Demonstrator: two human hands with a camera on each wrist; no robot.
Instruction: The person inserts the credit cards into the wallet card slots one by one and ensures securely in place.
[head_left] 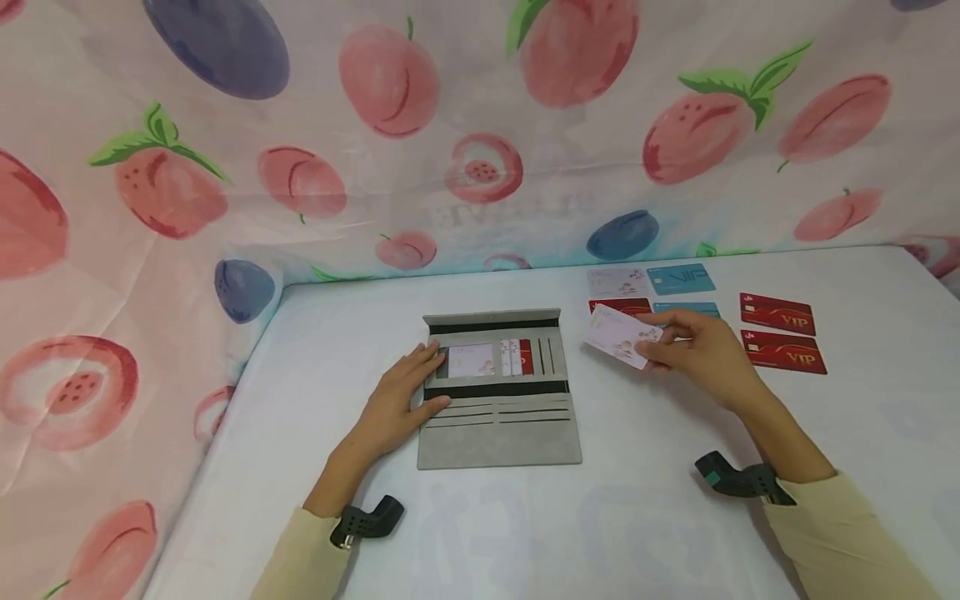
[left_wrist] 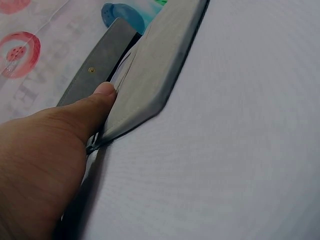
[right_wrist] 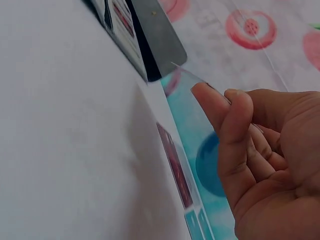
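Grey, leather-look folding wallet (head_left: 465, 446) lies spread on a white-covered counter (head_left: 645, 517), backed by a pale fruit-printed cloth (head_left: 315, 108). At two o'clock from the wallet, four cards sit grouped near the cloth: a pale flower-printed card (head_left: 611, 282), an upper blue VIP card (head_left: 681, 279), a glossy red card (head_left: 619, 304) and a lower blue card (head_left: 705, 308), the last two partly covered from view by the person's right side. Nearly at three o'clock lie two red VIP cards (head_left: 777, 313), one below the other. Inside the wallet, a white card (head_left: 471, 360) fills the window; slimmer white and red card edges (head_left: 527, 358) show beside it.

A thin white flower-printed card (head_left: 617, 333) is pinched between thumb and fingers of the right grip (head_left: 693, 350), jutting toward nine o'clock, tilted and raised off the counter. At the wallet's nine o'clock edge, the left grip (head_left: 401, 400) rests with fingers outstretched, thumb toward three.
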